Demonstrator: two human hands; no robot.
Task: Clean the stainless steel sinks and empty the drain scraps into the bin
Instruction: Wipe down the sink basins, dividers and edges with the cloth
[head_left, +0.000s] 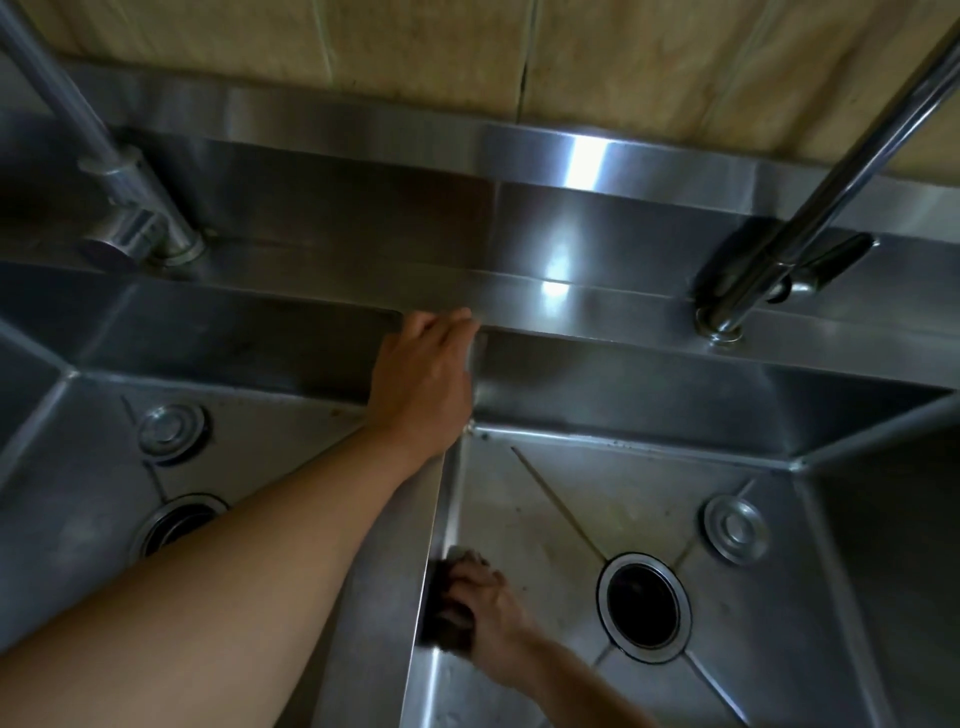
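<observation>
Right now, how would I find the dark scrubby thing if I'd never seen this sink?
Start at the right sink, the basin with the big round drain hole. Go left to the steel wall that splits the two basins. The scrubbing pad is pressed against that wall by the right hand; it is the only dark, rough lump among shiny metal.

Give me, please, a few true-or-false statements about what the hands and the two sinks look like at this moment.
1. The right hand presses a dark scrubber against the left wall of the right sink. True.
2. The left hand holds a tap. False: it rests on the divider between the sinks, near the back ledge.
3. The right sink's drain is an open dark hole. True.
4. Water runs from the right tap. False: no water shows.
5. The left sink is full of dishes. False: none show in it.
</observation>
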